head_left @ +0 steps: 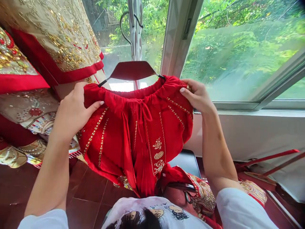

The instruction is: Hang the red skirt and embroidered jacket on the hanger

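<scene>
A red skirt (140, 127) with a gathered drawstring waist, gold beaded lines and gold embroidery hangs in front of me. My left hand (73, 108) grips its waistband at the left end, thumb in front and fingers behind. At the opposite end, my right hand (196, 95) pinches the waistband the same way. Inside the waist sits a hanger with a dark red centre plate (133, 70); its metal hook (125, 28) rises toward a metal pole. A bow tied from the red cord (145, 111) hangs at the front.
Beaded cream garments with red trim (64, 41) hang at the left. Behind is a window (238, 60) with a metal frame. A dark chair (186, 160) stands below, with red and gold embroidered cloth (205, 194) over it. Reddish-brown tiles (88, 184) cover the floor.
</scene>
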A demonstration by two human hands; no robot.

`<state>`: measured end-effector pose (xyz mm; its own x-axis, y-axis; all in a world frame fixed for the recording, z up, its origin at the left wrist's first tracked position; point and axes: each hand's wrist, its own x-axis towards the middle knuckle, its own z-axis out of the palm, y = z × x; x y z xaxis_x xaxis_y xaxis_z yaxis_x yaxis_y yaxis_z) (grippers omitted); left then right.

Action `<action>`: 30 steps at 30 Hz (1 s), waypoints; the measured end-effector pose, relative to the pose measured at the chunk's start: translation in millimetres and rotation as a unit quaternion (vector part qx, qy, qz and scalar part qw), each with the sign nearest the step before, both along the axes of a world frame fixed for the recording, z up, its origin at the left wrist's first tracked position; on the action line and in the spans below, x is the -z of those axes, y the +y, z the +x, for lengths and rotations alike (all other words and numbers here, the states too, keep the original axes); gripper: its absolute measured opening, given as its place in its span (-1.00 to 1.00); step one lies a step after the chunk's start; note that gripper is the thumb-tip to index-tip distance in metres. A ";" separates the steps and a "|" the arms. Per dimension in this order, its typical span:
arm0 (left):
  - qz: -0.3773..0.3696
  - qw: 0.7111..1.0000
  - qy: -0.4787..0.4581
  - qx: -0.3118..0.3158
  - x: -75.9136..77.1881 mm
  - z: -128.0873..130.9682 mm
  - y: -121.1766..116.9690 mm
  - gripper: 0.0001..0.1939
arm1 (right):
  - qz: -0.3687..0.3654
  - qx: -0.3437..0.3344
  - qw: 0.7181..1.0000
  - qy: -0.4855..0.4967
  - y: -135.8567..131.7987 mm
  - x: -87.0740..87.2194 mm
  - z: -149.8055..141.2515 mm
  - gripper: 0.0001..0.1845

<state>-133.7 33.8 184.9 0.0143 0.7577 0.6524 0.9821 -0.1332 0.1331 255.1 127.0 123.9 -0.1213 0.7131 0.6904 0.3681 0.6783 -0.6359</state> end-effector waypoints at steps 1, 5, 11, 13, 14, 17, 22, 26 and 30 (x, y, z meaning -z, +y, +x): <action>0.001 1.000 -0.021 0.001 2.4 -5.1 8.4 -0.30 | -0.002 -0.009 0.999 0.032 3.6 3.7 -1.0 -0.50; -0.054 0.973 -0.138 0.175 5.2 -28.2 42.0 -0.19 | -0.043 -0.050 0.992 0.107 6.2 13.6 -2.4 -0.43; -0.034 0.945 -0.250 0.206 19.0 -35.7 63.6 -0.36 | 0.007 0.007 0.980 0.200 -9.2 24.2 1.4 -0.54; 0.124 0.971 -0.154 0.135 41.2 -25.8 48.4 -0.38 | 0.084 0.095 0.977 0.170 -29.2 31.4 -4.2 -0.56; 0.210 0.969 -0.090 0.090 56.1 -20.3 37.5 -0.36 | 0.135 0.155 0.970 0.129 -41.5 36.5 -8.4 -0.52; 0.351 0.936 0.016 -0.017 106.5 -9.2 3.2 -0.13 | 0.233 0.320 0.918 -0.032 -76.1 57.5 -22.5 -0.20; 0.129 0.982 0.011 -0.137 148.1 -15.5 -26.0 -0.76 | 0.150 0.394 0.902 -0.092 -99.8 87.2 -33.1 -0.76; 0.007 0.995 0.076 -0.066 141.7 -2.3 -26.7 -0.69 | 0.158 0.323 0.916 -0.179 -107.6 86.6 -48.5 -0.78; -0.094 0.982 0.115 -0.119 140.8 25.9 -8.9 -0.72 | 0.143 0.357 0.896 -0.223 -101.1 87.3 -72.7 -0.76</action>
